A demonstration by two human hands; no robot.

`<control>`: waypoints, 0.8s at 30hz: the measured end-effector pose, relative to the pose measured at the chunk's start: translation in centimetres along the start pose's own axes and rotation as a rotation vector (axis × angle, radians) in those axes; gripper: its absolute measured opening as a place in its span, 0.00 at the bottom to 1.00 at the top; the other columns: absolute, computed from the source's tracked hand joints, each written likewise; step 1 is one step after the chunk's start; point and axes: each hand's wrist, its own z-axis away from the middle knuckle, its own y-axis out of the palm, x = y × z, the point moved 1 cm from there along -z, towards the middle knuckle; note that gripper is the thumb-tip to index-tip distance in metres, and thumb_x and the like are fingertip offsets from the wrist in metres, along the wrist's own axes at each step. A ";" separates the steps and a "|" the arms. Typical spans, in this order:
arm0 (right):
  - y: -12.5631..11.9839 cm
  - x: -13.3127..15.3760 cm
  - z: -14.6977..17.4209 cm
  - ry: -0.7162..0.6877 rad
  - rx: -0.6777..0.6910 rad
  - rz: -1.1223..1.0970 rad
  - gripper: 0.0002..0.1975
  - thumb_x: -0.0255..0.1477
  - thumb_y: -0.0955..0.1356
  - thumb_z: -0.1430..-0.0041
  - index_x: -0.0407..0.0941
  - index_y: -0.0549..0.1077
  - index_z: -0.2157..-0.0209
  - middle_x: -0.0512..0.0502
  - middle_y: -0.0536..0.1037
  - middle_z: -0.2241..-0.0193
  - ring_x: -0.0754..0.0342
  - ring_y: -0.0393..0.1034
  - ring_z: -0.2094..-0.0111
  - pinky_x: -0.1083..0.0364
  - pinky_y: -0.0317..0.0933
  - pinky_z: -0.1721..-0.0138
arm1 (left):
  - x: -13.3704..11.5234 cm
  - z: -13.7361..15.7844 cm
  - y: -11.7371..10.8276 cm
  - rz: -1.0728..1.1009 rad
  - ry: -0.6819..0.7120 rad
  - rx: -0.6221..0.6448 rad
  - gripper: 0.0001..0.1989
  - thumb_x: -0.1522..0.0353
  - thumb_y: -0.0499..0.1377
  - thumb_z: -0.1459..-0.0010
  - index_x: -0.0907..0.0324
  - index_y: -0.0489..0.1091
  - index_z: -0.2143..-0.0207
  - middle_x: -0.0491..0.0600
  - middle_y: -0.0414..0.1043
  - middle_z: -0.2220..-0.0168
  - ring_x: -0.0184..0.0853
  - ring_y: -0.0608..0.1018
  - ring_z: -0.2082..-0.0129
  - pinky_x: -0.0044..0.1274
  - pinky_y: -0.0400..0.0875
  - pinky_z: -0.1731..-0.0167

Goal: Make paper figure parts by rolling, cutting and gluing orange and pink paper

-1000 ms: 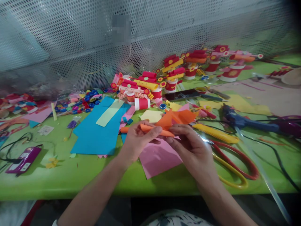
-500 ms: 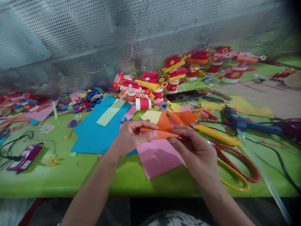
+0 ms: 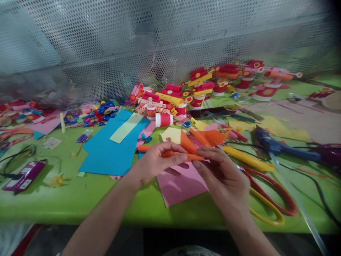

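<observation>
An orange paper roll (image 3: 174, 154) lies slantwise between my two hands, above the table. My left hand (image 3: 162, 160) is closed around its middle, thumb on the near side, and one end sticks out to the left past the fingers. My right hand (image 3: 222, 169) pinches the narrow right end between thumb and fingertips. Beneath them is a sheet of pink paper (image 3: 181, 186). Just behind the roll are orange paper scraps (image 3: 209, 138) and a pale yellow scrap (image 3: 170, 134). Scissors (image 3: 275, 192) with red and yellow handles lie beside my right wrist, their blades mostly hidden.
Blue paper sheets (image 3: 106, 153) lie left of my hands. A glue gun (image 3: 277, 142) with its cord is at the right, near a yellow cutter (image 3: 247, 158). Paper-cup models (image 3: 197, 101) stand along the metal mesh (image 3: 106, 64). A purple power strip (image 3: 25, 176) sits far left.
The orange paper is rolled tighter and longer, with an end now showing left of my left hand. My left hand has shifted a little right along it. The view has moved slightly.
</observation>
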 end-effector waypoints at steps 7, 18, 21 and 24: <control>0.2 -0.8 -0.3 0.221 0.136 -0.222 0.17 0.30 0.78 0.44 0.55 0.80 0.53 0.48 0.78 0.52 0.51 0.77 0.54 0.55 0.78 0.58 | 0.0 -0.3 -0.2 -0.048 0.046 -0.120 0.15 0.60 0.73 0.47 0.60 0.81 0.62 0.47 0.76 0.69 0.29 0.77 0.71 0.20 0.77 0.74; -0.1 -1.2 0.0 0.305 0.181 -0.157 0.21 0.36 0.78 0.44 0.59 0.80 0.48 0.48 0.81 0.47 0.42 0.75 0.44 0.39 0.67 0.38 | -0.2 -0.1 0.5 -0.157 0.050 -0.129 0.13 0.59 0.69 0.42 0.61 0.79 0.64 0.48 0.78 0.68 0.30 0.79 0.68 0.20 0.77 0.71; 0.0 -1.1 0.2 0.279 0.171 -0.137 0.20 0.36 0.77 0.42 0.58 0.80 0.47 0.48 0.81 0.46 0.43 0.75 0.44 0.40 0.69 0.39 | 0.0 -0.3 0.6 -0.151 0.072 -0.153 0.14 0.59 0.72 0.45 0.61 0.79 0.66 0.48 0.78 0.70 0.30 0.79 0.69 0.20 0.77 0.71; 0.3 -0.9 0.3 0.264 0.180 -0.225 0.20 0.33 0.77 0.41 0.58 0.78 0.47 0.48 0.80 0.45 0.46 0.79 0.48 0.45 0.75 0.45 | 0.3 -0.6 0.6 -0.125 0.085 -0.147 0.15 0.59 0.73 0.47 0.60 0.79 0.66 0.47 0.78 0.68 0.29 0.79 0.69 0.20 0.77 0.71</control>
